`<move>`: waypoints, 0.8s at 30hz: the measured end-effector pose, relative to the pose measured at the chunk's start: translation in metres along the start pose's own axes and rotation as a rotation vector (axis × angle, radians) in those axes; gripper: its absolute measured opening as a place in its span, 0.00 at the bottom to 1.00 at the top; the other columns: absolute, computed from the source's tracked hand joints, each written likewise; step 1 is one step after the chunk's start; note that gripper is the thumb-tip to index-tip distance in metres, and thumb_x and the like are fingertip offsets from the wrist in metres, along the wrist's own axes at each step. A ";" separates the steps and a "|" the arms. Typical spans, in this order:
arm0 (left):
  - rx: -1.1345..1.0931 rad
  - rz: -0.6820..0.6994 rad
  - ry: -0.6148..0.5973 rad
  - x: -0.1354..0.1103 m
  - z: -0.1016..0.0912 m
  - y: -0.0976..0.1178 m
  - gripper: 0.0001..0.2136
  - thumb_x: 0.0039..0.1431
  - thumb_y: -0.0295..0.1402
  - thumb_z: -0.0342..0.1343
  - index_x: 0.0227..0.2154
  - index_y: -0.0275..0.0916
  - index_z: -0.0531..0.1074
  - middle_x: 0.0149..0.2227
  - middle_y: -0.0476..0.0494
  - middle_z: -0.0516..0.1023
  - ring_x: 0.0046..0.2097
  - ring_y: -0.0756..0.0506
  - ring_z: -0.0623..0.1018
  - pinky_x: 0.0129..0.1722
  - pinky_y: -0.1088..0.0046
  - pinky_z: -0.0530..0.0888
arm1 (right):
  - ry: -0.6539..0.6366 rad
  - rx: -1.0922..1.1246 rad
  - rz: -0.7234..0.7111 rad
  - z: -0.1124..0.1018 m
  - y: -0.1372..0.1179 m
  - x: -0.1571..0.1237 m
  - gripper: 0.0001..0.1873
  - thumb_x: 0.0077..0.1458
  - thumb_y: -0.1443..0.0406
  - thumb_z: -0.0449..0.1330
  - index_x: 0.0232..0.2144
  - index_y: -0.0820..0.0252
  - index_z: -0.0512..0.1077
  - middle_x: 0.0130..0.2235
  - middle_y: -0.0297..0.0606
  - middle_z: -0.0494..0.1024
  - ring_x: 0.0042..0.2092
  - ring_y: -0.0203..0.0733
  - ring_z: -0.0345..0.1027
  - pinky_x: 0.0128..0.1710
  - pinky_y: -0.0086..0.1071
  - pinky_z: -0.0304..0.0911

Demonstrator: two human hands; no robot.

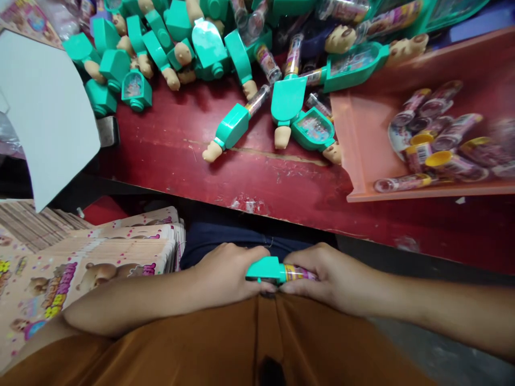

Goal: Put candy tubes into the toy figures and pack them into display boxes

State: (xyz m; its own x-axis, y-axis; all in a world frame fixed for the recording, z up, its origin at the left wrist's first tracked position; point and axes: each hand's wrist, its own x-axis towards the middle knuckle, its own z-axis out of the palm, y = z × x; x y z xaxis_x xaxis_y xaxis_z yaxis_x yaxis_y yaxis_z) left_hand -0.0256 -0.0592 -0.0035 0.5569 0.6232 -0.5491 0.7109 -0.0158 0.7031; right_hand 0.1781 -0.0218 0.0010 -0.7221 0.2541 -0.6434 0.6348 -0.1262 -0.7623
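My left hand (229,273) grips the teal plastic casing (265,269) of a small toy above my lap. My right hand (328,279) holds the other end, around a clear candy tube (300,273) pushed into that casing. The two hands nearly meet around the piece, and the fingers hide part of it. Both forearms rest low across my brown-clad lap (257,343). Neither hand touches the red wooden table (225,182) ahead.
Teal toys with tan doll-like ends and candy tubes (237,123) lie heaped on the scuffed red table. A salmon-pink tray (362,139) holds loose candy tubes at right. Printed cardboard sheets (92,273) stack at left, below a white card (44,112).
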 end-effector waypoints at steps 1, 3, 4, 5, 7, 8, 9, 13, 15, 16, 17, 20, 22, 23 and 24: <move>0.031 -0.006 -0.013 0.000 0.000 0.000 0.12 0.52 0.42 0.56 0.35 0.41 0.68 0.28 0.49 0.76 0.28 0.47 0.74 0.23 0.77 0.60 | -0.031 0.128 0.031 0.001 0.002 0.003 0.19 0.52 0.51 0.55 0.24 0.62 0.64 0.22 0.30 0.61 0.24 0.31 0.51 0.23 0.26 0.47; 0.104 -0.009 -0.038 -0.001 -0.002 0.001 0.11 0.53 0.41 0.55 0.35 0.41 0.68 0.28 0.48 0.76 0.29 0.46 0.75 0.23 0.77 0.60 | -0.122 0.337 0.094 0.000 0.005 0.007 0.23 0.47 0.47 0.56 0.22 0.61 0.61 0.20 0.27 0.55 0.22 0.29 0.45 0.20 0.26 0.42; 0.142 -0.004 -0.041 -0.001 -0.005 0.002 0.11 0.53 0.41 0.55 0.35 0.41 0.68 0.28 0.48 0.76 0.29 0.45 0.75 0.23 0.76 0.60 | -0.179 0.406 0.126 -0.001 0.005 0.009 0.24 0.46 0.45 0.56 0.22 0.60 0.59 0.19 0.25 0.52 0.21 0.28 0.42 0.19 0.26 0.40; 0.181 0.003 -0.036 -0.001 -0.008 0.002 0.10 0.53 0.41 0.55 0.35 0.41 0.68 0.28 0.49 0.76 0.28 0.45 0.75 0.23 0.76 0.60 | -0.224 0.435 0.142 -0.003 0.003 0.010 0.25 0.46 0.44 0.55 0.22 0.59 0.58 0.18 0.25 0.50 0.20 0.28 0.41 0.18 0.26 0.39; 0.248 0.017 0.006 -0.001 -0.018 0.003 0.09 0.53 0.40 0.55 0.35 0.42 0.69 0.27 0.49 0.76 0.28 0.46 0.75 0.23 0.76 0.61 | -0.173 0.295 0.080 -0.010 -0.002 0.009 0.24 0.48 0.44 0.54 0.24 0.59 0.60 0.19 0.26 0.55 0.20 0.30 0.47 0.19 0.26 0.44; 0.265 0.020 0.045 -0.001 -0.024 0.004 0.09 0.52 0.39 0.56 0.35 0.42 0.69 0.28 0.50 0.76 0.28 0.46 0.75 0.23 0.76 0.61 | -0.059 0.129 0.003 -0.015 -0.005 0.008 0.22 0.49 0.46 0.54 0.25 0.60 0.63 0.21 0.29 0.60 0.22 0.32 0.52 0.21 0.27 0.47; 0.269 0.023 0.095 -0.001 -0.029 0.004 0.09 0.52 0.40 0.56 0.35 0.42 0.69 0.28 0.50 0.76 0.28 0.47 0.75 0.23 0.77 0.61 | 0.090 -0.078 -0.081 -0.019 -0.009 0.006 0.21 0.52 0.48 0.53 0.27 0.60 0.65 0.23 0.33 0.63 0.25 0.34 0.56 0.24 0.28 0.49; 0.372 0.108 0.280 -0.001 -0.045 0.002 0.10 0.55 0.41 0.53 0.36 0.41 0.68 0.28 0.50 0.75 0.28 0.48 0.74 0.24 0.77 0.62 | 0.471 -0.595 -0.218 -0.028 -0.020 0.005 0.20 0.56 0.50 0.49 0.25 0.60 0.66 0.22 0.36 0.64 0.26 0.39 0.57 0.25 0.31 0.46; 0.563 0.192 0.293 0.001 -0.048 0.000 0.08 0.56 0.37 0.51 0.36 0.41 0.67 0.29 0.49 0.76 0.30 0.48 0.75 0.25 0.76 0.63 | 0.371 -0.367 -0.169 -0.027 -0.018 0.009 0.22 0.54 0.48 0.50 0.22 0.60 0.63 0.21 0.33 0.61 0.23 0.35 0.54 0.23 0.30 0.45; 0.651 0.238 0.279 0.003 -0.049 -0.002 0.07 0.55 0.35 0.50 0.36 0.41 0.67 0.30 0.48 0.76 0.30 0.48 0.75 0.25 0.76 0.63 | 0.276 -0.170 -0.127 -0.026 -0.016 0.012 0.23 0.52 0.46 0.51 0.22 0.59 0.61 0.20 0.31 0.59 0.22 0.33 0.52 0.22 0.29 0.45; 0.721 0.287 0.268 0.006 -0.049 -0.004 0.07 0.55 0.34 0.50 0.36 0.41 0.67 0.30 0.48 0.76 0.29 0.47 0.74 0.25 0.75 0.63 | 0.158 0.036 -0.075 -0.025 -0.014 0.015 0.25 0.50 0.44 0.51 0.21 0.59 0.58 0.20 0.28 0.56 0.21 0.31 0.48 0.21 0.27 0.45; 0.868 0.390 0.303 0.012 -0.054 -0.007 0.08 0.58 0.31 0.46 0.38 0.42 0.68 0.30 0.47 0.76 0.26 0.48 0.73 0.23 0.75 0.63 | -0.097 0.374 0.014 -0.025 -0.011 0.019 0.27 0.46 0.41 0.53 0.23 0.57 0.55 0.19 0.24 0.48 0.19 0.28 0.41 0.18 0.25 0.42; 0.910 0.383 0.351 0.013 -0.059 -0.008 0.09 0.59 0.30 0.45 0.40 0.42 0.67 0.32 0.46 0.77 0.27 0.48 0.73 0.24 0.75 0.64 | 0.013 0.212 -0.030 -0.029 -0.014 0.017 0.23 0.47 0.45 0.56 0.25 0.58 0.58 0.20 0.26 0.55 0.21 0.30 0.48 0.20 0.26 0.47; 0.901 0.374 0.370 0.014 -0.062 -0.008 0.09 0.59 0.31 0.45 0.41 0.42 0.67 0.32 0.46 0.77 0.28 0.48 0.74 0.25 0.75 0.65 | 0.137 0.052 -0.071 -0.033 -0.017 0.016 0.20 0.48 0.48 0.56 0.26 0.59 0.60 0.22 0.29 0.61 0.23 0.33 0.54 0.22 0.27 0.50; 0.869 0.371 0.395 0.014 -0.067 -0.008 0.09 0.59 0.32 0.46 0.42 0.41 0.67 0.34 0.45 0.77 0.30 0.48 0.74 0.27 0.75 0.67 | 0.261 -0.110 -0.114 -0.040 -0.020 0.015 0.17 0.50 0.51 0.55 0.28 0.59 0.62 0.25 0.33 0.66 0.26 0.36 0.59 0.25 0.28 0.53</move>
State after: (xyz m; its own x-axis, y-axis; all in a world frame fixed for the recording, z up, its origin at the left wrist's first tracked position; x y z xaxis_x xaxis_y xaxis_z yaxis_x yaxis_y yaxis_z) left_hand -0.0524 0.0020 0.0130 0.7358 0.6741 -0.0646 0.6754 -0.7238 0.1414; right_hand 0.1658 0.0224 0.0094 -0.7047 0.5002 -0.5033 0.5897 0.0183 -0.8074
